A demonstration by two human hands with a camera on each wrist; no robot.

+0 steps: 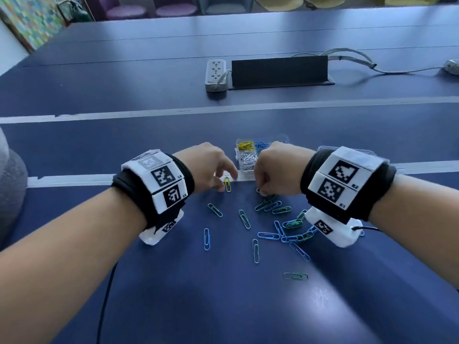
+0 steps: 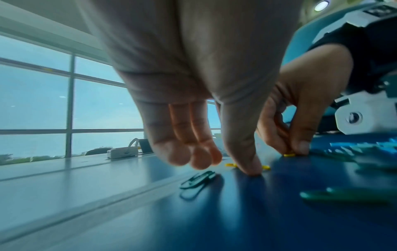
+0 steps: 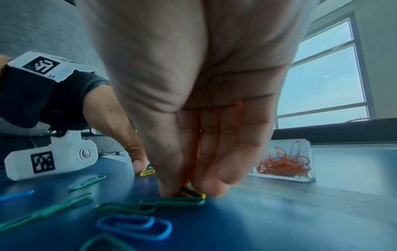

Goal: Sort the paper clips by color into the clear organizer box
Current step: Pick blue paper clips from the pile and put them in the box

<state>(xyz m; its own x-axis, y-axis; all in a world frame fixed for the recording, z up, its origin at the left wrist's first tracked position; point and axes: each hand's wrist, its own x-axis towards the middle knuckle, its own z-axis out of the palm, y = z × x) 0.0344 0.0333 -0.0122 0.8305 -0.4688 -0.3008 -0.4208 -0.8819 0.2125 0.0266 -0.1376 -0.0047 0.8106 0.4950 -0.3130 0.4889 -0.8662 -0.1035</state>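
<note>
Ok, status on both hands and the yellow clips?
Left hand open, thumb on a yellow clip. Right hand pinching another yellow clip off the table. Green clip touching it. Box just beyond.

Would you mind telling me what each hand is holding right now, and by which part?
The right hand pinches a yellow paper clip at one end, on the table. The left hand holds nothing; its thumb only touches another yellow clip.
</note>
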